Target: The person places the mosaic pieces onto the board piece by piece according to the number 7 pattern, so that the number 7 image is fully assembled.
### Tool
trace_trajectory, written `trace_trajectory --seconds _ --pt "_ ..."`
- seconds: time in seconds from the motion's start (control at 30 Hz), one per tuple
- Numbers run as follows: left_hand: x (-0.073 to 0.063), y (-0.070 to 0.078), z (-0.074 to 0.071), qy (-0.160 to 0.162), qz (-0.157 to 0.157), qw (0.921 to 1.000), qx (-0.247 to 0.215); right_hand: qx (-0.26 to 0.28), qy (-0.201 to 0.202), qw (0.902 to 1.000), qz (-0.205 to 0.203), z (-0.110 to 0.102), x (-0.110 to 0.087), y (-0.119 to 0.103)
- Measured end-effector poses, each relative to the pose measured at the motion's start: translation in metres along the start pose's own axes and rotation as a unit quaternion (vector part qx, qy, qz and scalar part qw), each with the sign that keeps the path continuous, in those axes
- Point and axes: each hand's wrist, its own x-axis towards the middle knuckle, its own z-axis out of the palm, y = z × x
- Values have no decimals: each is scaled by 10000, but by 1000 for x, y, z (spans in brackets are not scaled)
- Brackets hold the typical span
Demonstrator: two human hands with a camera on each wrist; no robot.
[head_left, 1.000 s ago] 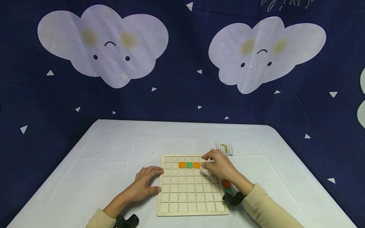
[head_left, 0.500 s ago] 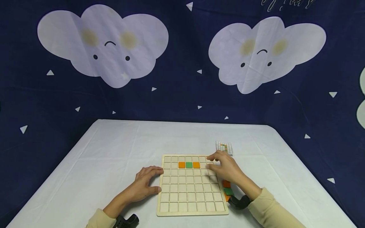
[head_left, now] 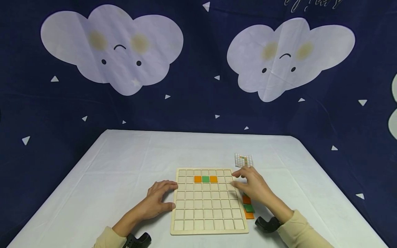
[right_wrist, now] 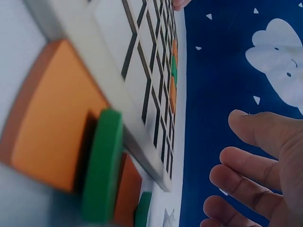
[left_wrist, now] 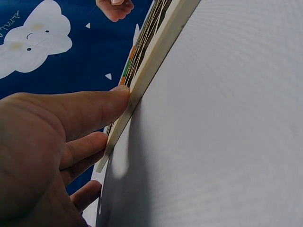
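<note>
A wooden grid board [head_left: 198,205] lies flat on the table. In one of its upper rows sit an orange tile [head_left: 197,179], a green tile [head_left: 205,179] and another orange tile [head_left: 213,179], side by side. My left hand [head_left: 159,199] rests against the board's left edge; in the left wrist view, the thumb [left_wrist: 102,111] and fingertips touch the rim. Over the board's upper right edge is my right hand [head_left: 254,184], fingers loosely bent and apart, holding nothing. Loose orange and green tiles [head_left: 248,208] lie along the right edge, several showing in the right wrist view.
A small card [head_left: 243,159] printed with a coloured grid lies beyond the board's upper right corner, near my right fingers. White cloth covers the table [head_left: 130,155]. Behind it hangs a dark blue curtain [head_left: 198,110] with clouds and triangles.
My right hand has drawn back to the right, from beside the row of tiles to the board's right edge, uncovering more loose tiles. The left hand and the board look unmoved.
</note>
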Motion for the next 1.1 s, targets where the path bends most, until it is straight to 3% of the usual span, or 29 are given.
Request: trace_trajectory --seconds 0.43,1.1 --pt "-1 0 -1 12 57 10000 62 -66 -148 9998 105 -6 -9 18" --pt "0 1 -1 -59 -17 10000 13 18 -849 9960 -293 -14 -21 57"
